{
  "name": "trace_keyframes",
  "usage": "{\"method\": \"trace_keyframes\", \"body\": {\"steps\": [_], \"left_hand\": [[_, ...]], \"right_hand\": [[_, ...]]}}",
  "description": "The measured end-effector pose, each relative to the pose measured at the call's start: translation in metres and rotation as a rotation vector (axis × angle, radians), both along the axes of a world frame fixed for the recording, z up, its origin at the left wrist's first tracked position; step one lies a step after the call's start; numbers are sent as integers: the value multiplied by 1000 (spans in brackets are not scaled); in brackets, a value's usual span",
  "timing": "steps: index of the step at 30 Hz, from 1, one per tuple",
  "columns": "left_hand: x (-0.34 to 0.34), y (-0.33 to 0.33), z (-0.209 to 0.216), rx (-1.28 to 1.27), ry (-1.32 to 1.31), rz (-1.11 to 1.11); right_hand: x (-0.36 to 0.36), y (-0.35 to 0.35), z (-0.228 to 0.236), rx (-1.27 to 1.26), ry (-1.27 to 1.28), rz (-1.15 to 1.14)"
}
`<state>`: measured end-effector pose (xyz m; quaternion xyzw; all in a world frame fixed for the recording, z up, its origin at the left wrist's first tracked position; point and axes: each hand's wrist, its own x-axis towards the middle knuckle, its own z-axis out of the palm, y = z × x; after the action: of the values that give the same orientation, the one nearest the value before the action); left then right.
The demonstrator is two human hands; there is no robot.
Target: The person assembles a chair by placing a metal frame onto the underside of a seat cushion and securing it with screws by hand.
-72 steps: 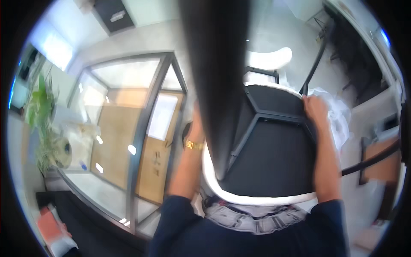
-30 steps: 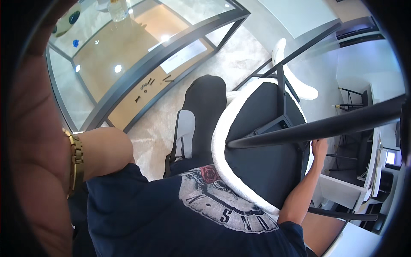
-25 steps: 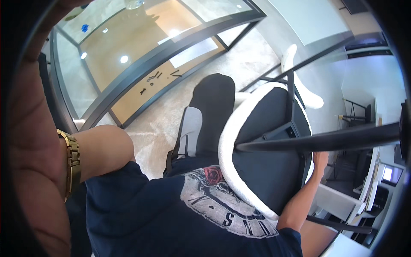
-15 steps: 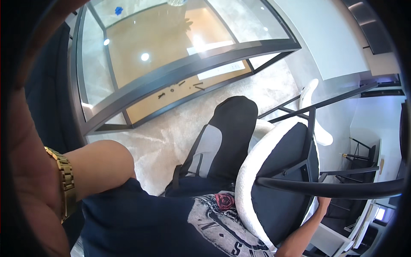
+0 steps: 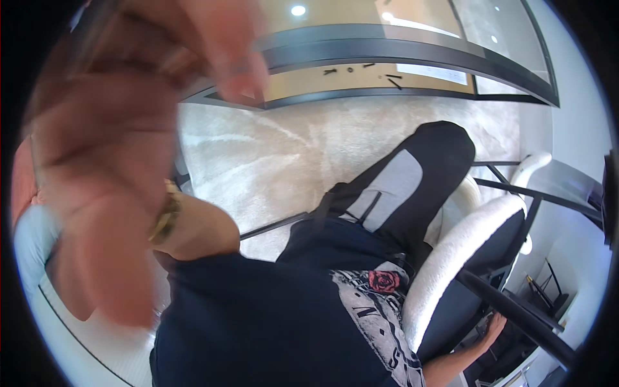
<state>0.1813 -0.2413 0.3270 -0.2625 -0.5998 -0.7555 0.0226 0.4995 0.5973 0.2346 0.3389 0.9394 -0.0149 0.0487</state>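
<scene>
My left hand (image 5: 109,168) is raised close to the camera, blurred, palm showing, fingers apart and nothing visible in it. A gold watch (image 5: 166,213) circles that wrist. Tipped over against my body at the right is a chair with a white fleecy seat edge (image 5: 445,267), a black underside (image 5: 480,277) and black metal legs (image 5: 516,319). My right hand (image 5: 495,327) grips the chair at its far side, partly hidden by the dark underside and a leg.
Ahead stands a glass-topped table with a dark metal frame (image 5: 412,48). Several screws (image 5: 394,84) and a paper sheet (image 5: 432,72) lie on its wooden lower shelf. A pale patterned rug (image 5: 258,148) covers the floor before it. A pinkish and light-blue shape (image 5: 35,245) shows at the left edge.
My left hand has come up into full view from the left edge. The view has swung left, so table and chair appear further right. My right hand stays on the chair.
</scene>
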Motion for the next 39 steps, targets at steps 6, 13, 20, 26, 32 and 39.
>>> {"method": "trace_keyframes", "body": {"steps": [6, 13, 20, 26, 32, 39], "left_hand": [[44, 48, -272, -755, -789, -227], [255, 75, -494, -1257, -512, -182], [278, 99, -558, -1437, -359, -161], [264, 84, -581, -1285, -462, -243], [225, 75, -560, -1050, -562, -419], [6, 143, -339, -828, -343, 264]], "right_hand": [[-22, 10, 8, -36, -97, -44], [10, 8, -3, 71, 3, 139], [-47, -85, 13, 157, -109, -155], [-24, -72, -9, 214, -162, -23], [-33, -69, -5, 200, -7, 123], [-79, -144, 29, 192, -171, -427]]}}
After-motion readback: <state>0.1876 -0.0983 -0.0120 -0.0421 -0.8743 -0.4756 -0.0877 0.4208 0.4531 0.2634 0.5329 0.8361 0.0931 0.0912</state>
